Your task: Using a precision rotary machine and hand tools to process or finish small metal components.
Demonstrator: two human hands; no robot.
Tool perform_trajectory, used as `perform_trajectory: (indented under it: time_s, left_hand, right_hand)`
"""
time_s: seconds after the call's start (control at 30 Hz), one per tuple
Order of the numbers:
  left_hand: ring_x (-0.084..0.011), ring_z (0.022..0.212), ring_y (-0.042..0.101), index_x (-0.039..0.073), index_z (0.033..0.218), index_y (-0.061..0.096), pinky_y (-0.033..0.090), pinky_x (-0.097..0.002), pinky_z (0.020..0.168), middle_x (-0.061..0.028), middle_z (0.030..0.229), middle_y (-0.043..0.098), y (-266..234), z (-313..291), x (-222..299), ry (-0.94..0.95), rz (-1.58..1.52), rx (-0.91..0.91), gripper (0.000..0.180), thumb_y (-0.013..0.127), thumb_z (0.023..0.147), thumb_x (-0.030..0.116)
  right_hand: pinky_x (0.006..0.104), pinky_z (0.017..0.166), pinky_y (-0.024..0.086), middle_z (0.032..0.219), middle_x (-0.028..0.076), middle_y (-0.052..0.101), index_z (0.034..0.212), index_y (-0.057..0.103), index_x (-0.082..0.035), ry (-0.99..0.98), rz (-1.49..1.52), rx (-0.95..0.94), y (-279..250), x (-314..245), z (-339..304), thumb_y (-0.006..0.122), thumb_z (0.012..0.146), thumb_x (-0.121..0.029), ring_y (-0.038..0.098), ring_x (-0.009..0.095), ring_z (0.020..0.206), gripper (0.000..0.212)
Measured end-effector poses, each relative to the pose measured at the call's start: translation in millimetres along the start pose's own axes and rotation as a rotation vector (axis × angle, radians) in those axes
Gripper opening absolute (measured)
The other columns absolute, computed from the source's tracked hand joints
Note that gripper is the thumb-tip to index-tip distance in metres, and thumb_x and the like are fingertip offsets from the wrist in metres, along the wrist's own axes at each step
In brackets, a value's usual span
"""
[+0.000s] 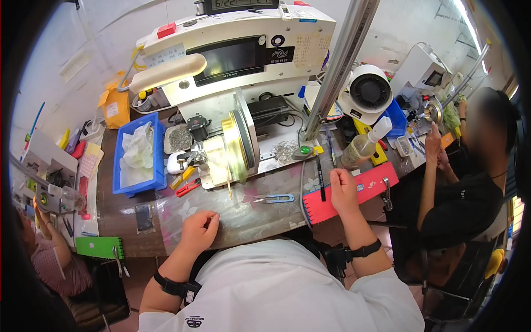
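Note:
My left hand (199,231) is closed near the table's front edge, its fingers curled inward; anything inside them is hidden. My right hand (344,191) makes a fist over the red board (378,183) with a serrated edge, and I cannot see into it. Between the hands lie blue-handled thread snips (282,198). Beyond them stands a white machine (298,50) with a dark screen (229,60). A gold-coloured spool wheel (235,145) is mounted on it, partly blurred. A black stick-like tool (321,180) lies across the red board's left part.
A blue tray (161,160) with white plastic bags sits at the left. A red-handled cutter (188,188) lies beside the machine. To the right are a clear spray bottle (359,148) and a white fan-like device (371,91). Co-workers sit at both sides; a metal post (337,69) rises behind.

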State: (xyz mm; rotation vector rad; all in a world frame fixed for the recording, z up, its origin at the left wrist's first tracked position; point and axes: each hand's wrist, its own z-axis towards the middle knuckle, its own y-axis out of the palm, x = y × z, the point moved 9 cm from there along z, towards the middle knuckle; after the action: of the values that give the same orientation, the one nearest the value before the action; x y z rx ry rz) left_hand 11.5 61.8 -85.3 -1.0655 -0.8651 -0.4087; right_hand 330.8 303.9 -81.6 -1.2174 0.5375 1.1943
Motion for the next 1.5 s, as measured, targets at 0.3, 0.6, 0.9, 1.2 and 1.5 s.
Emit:
perform_trajectory:
  time_s: [0.3, 0.6, 0.9, 1.2, 1.5]
  left_hand:
    - [-0.0306, 0.052, 0.057, 0.003, 0.073, 0.065, 0.044, -0.0359, 0.05, -0.0127, 0.058, 0.057, -5.0, -2.8, 11.5, 0.139, 0.037, 0.019, 0.008, 0.065, 0.079, 0.008]
    - [-0.0281, 0.049, 0.056, 0.005, 0.071, 0.065, 0.043, -0.0363, 0.047, -0.0106, 0.057, 0.056, -5.6, -5.7, 12.0, 0.25, 0.053, 0.061, 0.005, 0.067, 0.076, 0.007]
    - [-0.0285, 0.052, 0.057, 0.004, 0.072, 0.066, 0.045, -0.0367, 0.049, -0.011, 0.058, 0.058, -4.7, -5.1, 16.3, 0.238, 0.09, 0.063, 0.006, 0.067, 0.076, 0.008]
    - [-0.0275, 0.053, 0.058, 0.004, 0.074, 0.067, 0.046, -0.0357, 0.05, -0.0111, 0.06, 0.059, -4.7, -7.7, 11.8, 0.204, 0.114, 0.07, 0.006, 0.067, 0.077, 0.01]
    - [-0.0283, 0.052, 0.058, 0.005, 0.073, 0.067, 0.045, -0.0362, 0.049, -0.0108, 0.059, 0.059, -5.9, -3.9, 15.1, 0.209, 0.059, 0.042, 0.006, 0.066, 0.077, 0.008]
  right_hand:
    - [0.0307, 0.069, 0.048, 0.081, 0.011, 0.062, 0.094, 0.061, 0.002, 0.007, -0.046, -0.011, 2.6, -0.3, 1.0, 0.057, 0.095, -0.022, 0.06, 0.019, 0.074, 0.024]
    - [0.0309, 0.07, 0.048, 0.082, 0.011, 0.063, 0.094, 0.062, 0.002, 0.019, -0.143, -0.026, 5.8, -2.2, 2.1, 0.056, 0.095, -0.022, 0.06, 0.019, 0.076, 0.025]
    - [0.0317, 0.069, 0.048, 0.081, 0.012, 0.063, 0.093, 0.062, 0.003, 0.027, -0.132, -0.013, 2.7, 1.2, 1.4, 0.057, 0.095, -0.024, 0.06, 0.02, 0.074, 0.027]
    - [0.0315, 0.068, 0.048, 0.08, 0.012, 0.063, 0.093, 0.062, 0.003, -0.013, -0.115, 0.015, 3.3, -11.0, 0.4, 0.059, 0.094, -0.024, 0.06, 0.02, 0.072, 0.027]
    - [0.0311, 0.068, 0.047, 0.08, 0.012, 0.063, 0.092, 0.062, 0.003, -0.004, -0.147, -0.009, 5.0, -8.6, 2.0, 0.059, 0.093, -0.021, 0.06, 0.019, 0.073, 0.023]
